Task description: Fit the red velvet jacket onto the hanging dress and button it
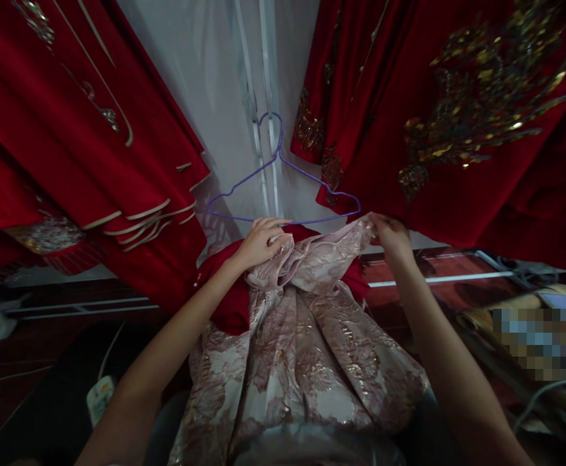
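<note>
A pale pink brocade dress [307, 349] with gold threads and a pleated skirt spreads toward me over the lower middle of the view. My left hand [265, 244] is closed on the upper edge of its bodice, right at the lower bar of a purple wire hanger [244, 182]. Whether those fingers also hold the bar is unclear. At the other end of the bodice, my right hand [390, 234] pinches the fabric's corner and stretches it out to the right. The hanger stands upright just behind the dress, its hook near a white rail. Red cloth [229, 310] shows beneath the dress.
Red garments with pale piping [132, 149] hang at the left. More red garments with gold sequins [458, 129] hang at the right. A pale wall [181, 58] stands behind. A white power strip [101, 396] lies low at the left, and cables [550, 395] are at the right.
</note>
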{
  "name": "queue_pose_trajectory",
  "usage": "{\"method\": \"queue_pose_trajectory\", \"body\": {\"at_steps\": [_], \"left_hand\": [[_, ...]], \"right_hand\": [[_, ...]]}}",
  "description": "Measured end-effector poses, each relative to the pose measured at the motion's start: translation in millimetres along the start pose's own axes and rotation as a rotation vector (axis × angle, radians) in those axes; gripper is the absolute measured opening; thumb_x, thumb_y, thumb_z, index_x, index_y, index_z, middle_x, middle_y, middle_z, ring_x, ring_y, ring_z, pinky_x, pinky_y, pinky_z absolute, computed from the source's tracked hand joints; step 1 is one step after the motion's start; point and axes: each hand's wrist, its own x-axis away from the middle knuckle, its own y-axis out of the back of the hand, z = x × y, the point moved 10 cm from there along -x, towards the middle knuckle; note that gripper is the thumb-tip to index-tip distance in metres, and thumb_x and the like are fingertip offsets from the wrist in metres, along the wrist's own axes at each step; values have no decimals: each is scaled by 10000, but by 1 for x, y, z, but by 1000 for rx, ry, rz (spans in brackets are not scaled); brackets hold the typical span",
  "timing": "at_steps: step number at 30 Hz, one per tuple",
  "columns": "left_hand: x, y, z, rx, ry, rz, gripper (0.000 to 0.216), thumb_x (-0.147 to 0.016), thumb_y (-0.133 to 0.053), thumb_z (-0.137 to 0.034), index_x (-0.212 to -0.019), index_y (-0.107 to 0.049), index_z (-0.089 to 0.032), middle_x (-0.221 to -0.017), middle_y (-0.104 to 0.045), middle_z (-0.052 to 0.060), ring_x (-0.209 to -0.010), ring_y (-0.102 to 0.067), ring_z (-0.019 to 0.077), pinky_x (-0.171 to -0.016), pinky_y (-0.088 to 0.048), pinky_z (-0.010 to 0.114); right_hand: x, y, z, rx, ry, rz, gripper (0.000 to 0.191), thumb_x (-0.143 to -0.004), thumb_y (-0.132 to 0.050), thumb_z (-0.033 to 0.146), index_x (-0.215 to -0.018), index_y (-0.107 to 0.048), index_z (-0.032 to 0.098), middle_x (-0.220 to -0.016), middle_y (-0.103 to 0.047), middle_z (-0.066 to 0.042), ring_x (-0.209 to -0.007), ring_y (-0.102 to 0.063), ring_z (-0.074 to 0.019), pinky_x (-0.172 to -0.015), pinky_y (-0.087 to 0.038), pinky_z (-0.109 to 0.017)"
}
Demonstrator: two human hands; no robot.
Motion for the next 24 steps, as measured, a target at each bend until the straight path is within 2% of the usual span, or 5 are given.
{"method": "queue_pose_trajectory", "body": {"at_steps": [9, 12, 17, 20, 24], "left_hand": [[2, 4, -2, 22, -4, -8, 278, -925, -444, -372, -878, -676, -227, -1251, -623, 21, -1129, -546, 194, -1004, -347, 419], [0, 4, 1, 54, 18, -7, 277, -920, -450, -384, -875, -675, -228, -1229, -638, 23, -1113, -563, 195, -994, -362, 421], [-1, -3, 3, 123, 17, -20, 257, -916, -458, -353, -858, -672, -223, -1227, -642, 29, -1100, -577, 188, -989, -379, 403], [-1, -5, 1, 133, 42, -29, 263, -914, -456, -350, -836, -668, -216, -1218, -646, 36, -1101, -581, 192, -992, -380, 406], [-3, 12, 0, 130, 45, -63, 280, -923, -436, -357, -877, -666, -205, -1180, -659, 51, -1086, -589, 179, -984, -391, 365]], "right_hand": [[-3, -10, 14, -129, 94, 12, 405, -718, -603, 465, -1008, -619, 182, -1174, -645, -107, -1086, -605, -242, -824, -521, -329], [-3, -28, 33, -52, 183, 43, 405, -771, -542, 477, -1027, -611, 171, -1109, -664, -97, -1037, -618, -233, -812, -511, -325], [19, -74, 101, 269, 567, 77, 354, -849, -482, 486, -935, -633, 178, -936, -677, -67, -902, -619, -198, -808, -472, -301], [34, -100, 125, 388, 716, 116, 332, -882, -461, 487, -898, -614, 193, -862, -661, -51, -816, -608, -186, -792, -457, -308], [42, -104, 138, 336, 829, 148, 336, -876, -486, 522, -821, -567, 200, -773, -620, -26, -716, -582, -169, -790, -449, -336]]}}
